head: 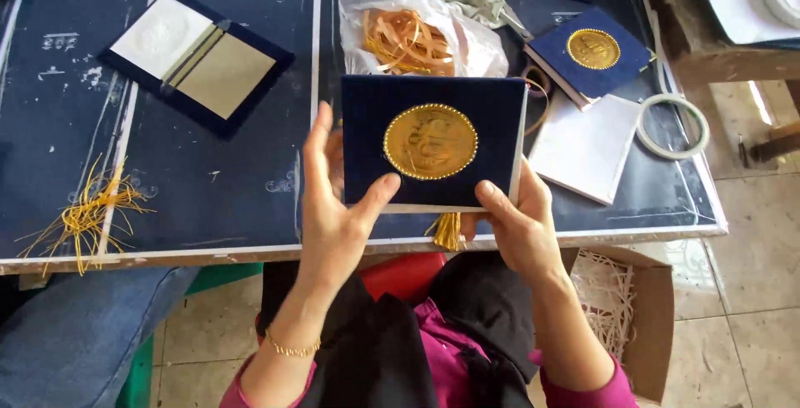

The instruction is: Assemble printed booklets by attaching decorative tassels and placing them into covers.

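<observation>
A closed navy velvet folder [367, 137] with a round gold medallion [430, 142] on its cover is held over the near table edge. My left hand [333, 208] grips its left side, thumb on the cover. My right hand [517, 225] holds the lower right corner, thumb on the front. A gold tassel [447, 231] hangs from beneath the folder's bottom edge.
On the dark table [208, 191] lie an open folder [196, 56], a closed one with a medallion [590, 52], a white card [587, 148], a tape ring [673, 125], a plastic bag of gold ribbon [417, 33] and loose gold threads [87, 216]. A cardboard box [642, 308] sits below right. Someone's jeans-clad leg [75, 333] is at left.
</observation>
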